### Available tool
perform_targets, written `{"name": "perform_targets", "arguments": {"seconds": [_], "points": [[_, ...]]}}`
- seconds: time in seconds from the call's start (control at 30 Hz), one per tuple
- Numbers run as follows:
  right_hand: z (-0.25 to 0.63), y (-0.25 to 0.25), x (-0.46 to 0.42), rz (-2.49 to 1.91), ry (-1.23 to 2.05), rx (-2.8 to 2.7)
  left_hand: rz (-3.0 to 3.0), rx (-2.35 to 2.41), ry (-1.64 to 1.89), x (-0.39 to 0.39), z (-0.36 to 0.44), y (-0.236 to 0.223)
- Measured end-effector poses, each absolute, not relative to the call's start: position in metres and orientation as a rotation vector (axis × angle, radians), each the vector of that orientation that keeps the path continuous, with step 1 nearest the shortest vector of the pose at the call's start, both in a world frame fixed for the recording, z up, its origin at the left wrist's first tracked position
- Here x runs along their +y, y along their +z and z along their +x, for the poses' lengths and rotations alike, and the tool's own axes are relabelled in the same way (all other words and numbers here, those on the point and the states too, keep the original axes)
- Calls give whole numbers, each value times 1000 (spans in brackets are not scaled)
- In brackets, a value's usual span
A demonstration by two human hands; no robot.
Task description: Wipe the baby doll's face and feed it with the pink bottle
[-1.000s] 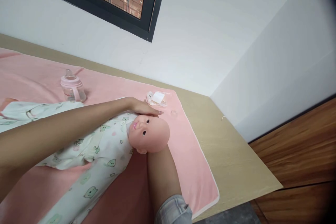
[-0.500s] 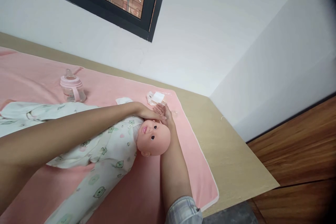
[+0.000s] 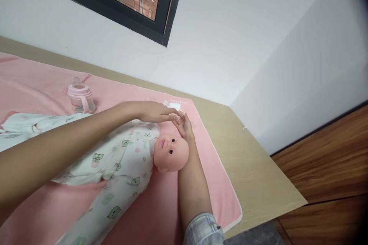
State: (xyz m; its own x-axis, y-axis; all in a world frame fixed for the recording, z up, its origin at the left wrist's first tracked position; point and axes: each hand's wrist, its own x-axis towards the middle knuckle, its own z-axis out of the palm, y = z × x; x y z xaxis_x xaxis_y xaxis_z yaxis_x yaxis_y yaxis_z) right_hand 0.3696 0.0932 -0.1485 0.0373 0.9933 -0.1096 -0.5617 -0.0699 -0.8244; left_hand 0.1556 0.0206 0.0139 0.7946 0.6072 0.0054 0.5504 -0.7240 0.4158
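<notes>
A baby doll [image 3: 171, 152] in a white bodysuit with green bear prints [image 3: 126, 157] lies on its back, its head against my right forearm. My right hand [image 3: 183, 125] is beyond the doll's head, palm up, fingers loosely bent. From the left, my left arm crosses above the doll's body. My left hand [image 3: 155, 111] is palm down with fingers stretched out, their tips touching the fingers of my right hand. I see no object between the hands. Just behind the fingers lies a small white and clear packet [image 3: 174, 105], partly hidden by my left hand.
A pink-lidded baby bottle [image 3: 81, 97] with a handle stands upright at the left back. The pink blanket [image 3: 221, 199] covers much of the wooden table [image 3: 244, 172]. A white wall with a dark-framed window [image 3: 161, 26] rises behind. Wooden panelling [image 3: 324, 160] is at the right.
My left hand has risen off the doll's neck area and shifted back, its fingers now straighter over my right fingers. It covers more of the packet. The doll's head appears slightly further right.
</notes>
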Motion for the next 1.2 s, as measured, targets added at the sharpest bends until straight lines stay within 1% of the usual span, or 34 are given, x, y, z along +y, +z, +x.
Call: {"name": "perform_targets", "arguments": {"seconds": [0.1,0.23,0.33,0.43,0.67,0.87,1.07,1.2], "points": [[371,-147,92,-832,1471,-671,2644,998,263,2,132,21],[373,-142,88,-763,1473,-675,2620,1117,462,-22,108,21],[376,-134,83,-740,1386,-698,2620,1104,646,-32,96,17],[383,-124,77,-809,1290,-743,2590,1134,748,-36,90,15],[393,-92,63,-1103,1225,-1020,2439,1281,865,-33,84,15],[385,-68,52,-1345,913,-1199,2345,1321,862,-33,76,15],[370,-32,30,-1214,759,-1494,2388,1252,849,-27,79,8],[346,-7,5,-1029,819,-1662,2424,1215,866,-21,85,0]]}}
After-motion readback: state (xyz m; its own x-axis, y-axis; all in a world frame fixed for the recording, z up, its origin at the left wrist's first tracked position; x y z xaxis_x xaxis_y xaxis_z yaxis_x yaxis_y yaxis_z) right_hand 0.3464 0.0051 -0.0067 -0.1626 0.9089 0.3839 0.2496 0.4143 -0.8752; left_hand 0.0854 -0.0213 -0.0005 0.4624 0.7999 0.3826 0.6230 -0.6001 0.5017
